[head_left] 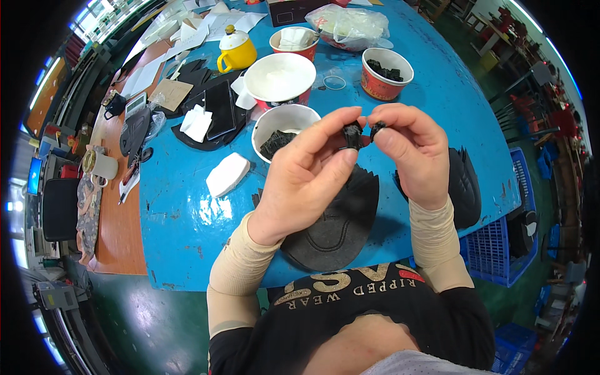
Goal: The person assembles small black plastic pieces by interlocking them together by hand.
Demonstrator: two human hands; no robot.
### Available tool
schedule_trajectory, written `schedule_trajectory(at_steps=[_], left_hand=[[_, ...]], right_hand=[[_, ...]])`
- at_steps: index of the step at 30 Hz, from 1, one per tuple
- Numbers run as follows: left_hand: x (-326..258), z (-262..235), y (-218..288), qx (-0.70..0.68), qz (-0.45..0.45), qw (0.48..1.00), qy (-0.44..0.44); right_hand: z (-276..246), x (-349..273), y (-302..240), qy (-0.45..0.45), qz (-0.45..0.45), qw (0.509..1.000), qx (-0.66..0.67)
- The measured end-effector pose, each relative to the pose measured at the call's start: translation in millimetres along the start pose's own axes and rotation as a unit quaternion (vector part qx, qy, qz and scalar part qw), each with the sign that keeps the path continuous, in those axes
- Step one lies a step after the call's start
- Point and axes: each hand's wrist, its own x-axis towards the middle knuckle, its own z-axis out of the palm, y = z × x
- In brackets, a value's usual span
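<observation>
My left hand [306, 172] pinches a small glossy black piece [353, 134] between thumb and fingers. Close beside it, my right hand [414, 153] grips a smaller black piece [377, 129] with thumb and fingertips. Whether the two pieces are joined I cannot tell. Below the hands lies a dark grey, rounded fabric panel [337, 234] with a jagged edge and a curved line on it. A white paper bowl [300, 116] with a black bundle [277, 144] in it stands just beyond my left hand. Past my right hand, a red-and-white paper bowl [379, 91] holds several black pieces [385, 71].
More black panels [464, 187] lie at the right of the blue table [175, 231]. A folded white cloth or paper pad [227, 174] is at left. Farther back stand a large white-rimmed bowl [280, 76], a yellow lidded mug [237, 51] and a plastic bag [350, 26]. Blue crates [500, 250] stand right.
</observation>
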Motion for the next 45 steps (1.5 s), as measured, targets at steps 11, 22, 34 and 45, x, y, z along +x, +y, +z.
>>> schedule_trajectory(at_steps=[11,22,34,45], left_hand=[[7.8,-6.0,-5.6,-0.200,-0.104,0.973,0.040],[7.7,-0.6,-12.8,-0.121,-0.089,0.988,0.037],[4.7,0.4,-21.0,-0.010,-0.062,0.997,0.045],[7.7,-1.7,-19.0,0.003,-0.096,0.995,0.026]], right_hand=[[-8.8,7.4,12.5,0.013,0.187,0.958,0.216],[5.6,3.3,16.9,0.057,0.057,0.995,-0.063],[6.2,3.7,21.7,0.028,0.038,0.987,-0.153],[-3.2,9.0,20.9,-0.008,0.184,0.978,0.095]])
